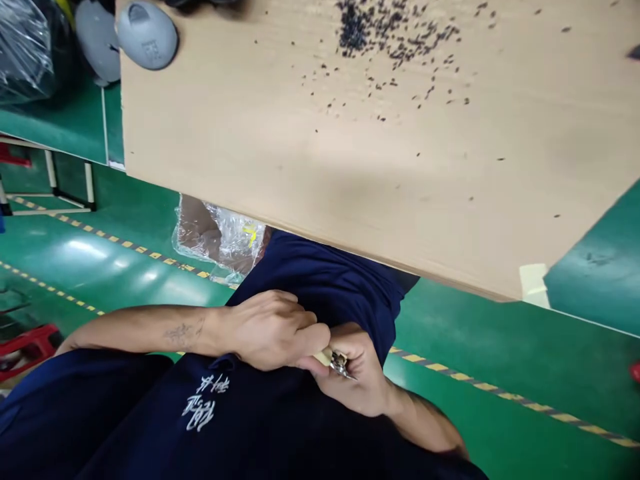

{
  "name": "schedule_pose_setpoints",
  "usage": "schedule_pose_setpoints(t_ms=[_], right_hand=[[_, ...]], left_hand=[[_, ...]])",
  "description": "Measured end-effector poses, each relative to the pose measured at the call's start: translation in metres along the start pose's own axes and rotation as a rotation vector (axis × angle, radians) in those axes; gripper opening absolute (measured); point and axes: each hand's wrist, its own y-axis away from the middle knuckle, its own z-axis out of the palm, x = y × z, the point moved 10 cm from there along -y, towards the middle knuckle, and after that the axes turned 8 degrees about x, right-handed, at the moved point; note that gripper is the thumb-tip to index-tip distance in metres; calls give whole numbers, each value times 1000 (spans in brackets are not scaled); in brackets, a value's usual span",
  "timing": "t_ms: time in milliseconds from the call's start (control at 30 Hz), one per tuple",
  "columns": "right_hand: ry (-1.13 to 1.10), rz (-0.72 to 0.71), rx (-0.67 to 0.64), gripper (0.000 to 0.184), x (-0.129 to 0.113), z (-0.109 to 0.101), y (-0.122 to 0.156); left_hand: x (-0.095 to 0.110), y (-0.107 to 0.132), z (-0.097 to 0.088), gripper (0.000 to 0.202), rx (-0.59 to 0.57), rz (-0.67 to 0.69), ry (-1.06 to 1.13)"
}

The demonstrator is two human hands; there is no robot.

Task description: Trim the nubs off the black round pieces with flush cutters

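Close to my body, below the table's edge, my two hands meet in front of the dark blue shirt. My left hand (280, 330) is closed, its thumb and fingers pinching a small cream-coloured piece (324, 357). Around a small shiny silvery piece (341, 364) my right hand (356, 377) is curled, its fingers touching the left fingertips. The cream and silvery parts lie against each other; whether they are one object I cannot tell. Most of both is hidden by the fingers.
A cardboard-covered table (240, 133) bears many scattered small black pieces (355, 30). Grey rounded shells (147, 37) lie at its far left, beside a plastic-wrapped bundle (25, 50). Cream tape (534, 283) marks the right corner. A clear plastic bag (215, 237) sits below the edge.
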Motion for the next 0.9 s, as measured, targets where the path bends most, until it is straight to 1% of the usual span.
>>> schedule_pose_setpoints(t_ms=[200, 333, 533, 667, 833, 900], right_hand=[[5, -117, -44, 42, -7, 3, 1], [42, -104, -63, 40, -5, 2, 2], [65, -115, -104, 36, -4, 4, 4], [88, -136, -106, 36, -5, 3, 5], [112, -104, -113, 38, -2, 3, 8], [112, -115, -106, 38, -3, 1, 9]], left_hand=[[-3, 1, 1, 45, 18, -36, 118], [-8, -2, 6, 49, -9, -92, 251], [-21, 2, 18, 54, -55, -264, 487], [-20, 4, 26, 54, -124, -274, 554], [-24, 7, 30, 50, -118, -338, 629], [-25, 10, 33, 46, -136, -349, 636]])
